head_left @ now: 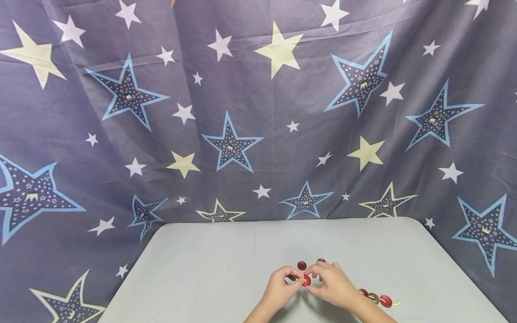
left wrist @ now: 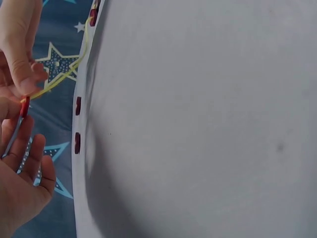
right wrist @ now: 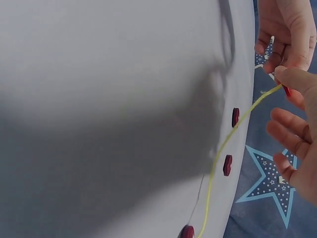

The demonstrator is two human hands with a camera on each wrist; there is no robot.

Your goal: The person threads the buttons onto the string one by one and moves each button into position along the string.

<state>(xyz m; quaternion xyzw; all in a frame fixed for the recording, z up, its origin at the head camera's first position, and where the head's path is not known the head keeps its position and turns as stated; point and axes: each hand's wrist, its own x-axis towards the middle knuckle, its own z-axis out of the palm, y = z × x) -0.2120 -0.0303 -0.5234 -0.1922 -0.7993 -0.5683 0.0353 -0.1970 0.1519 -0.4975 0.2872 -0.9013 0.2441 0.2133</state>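
A red button (head_left: pixel 306 280) is held up between both hands over the near part of the table. My left hand (head_left: pixel 282 286) pinches at its left side with thumb and forefinger, the other fingers loosely bent. My right hand (head_left: pixel 332 285) has thumb and forefinger at the button's edge. A yellow string (right wrist: pixel 214 161) runs from this button back to several threaded buttons (head_left: pixel 385 301) lying right of my right forearm; one there is olive-brown, the others red. The fingertips hide part of the held button. A thin pale strand (left wrist: pixel 13 136) shows beside the left fingers.
A dark red button (head_left: pixel 301 265) lies on the white table (head_left: pixel 194 273) just beyond the hands. Another dark red button (head_left: pixel 321 260) is partly hidden behind the right hand. A dark star-patterned cloth (head_left: pixel 242 89) hangs behind the table's far edge.
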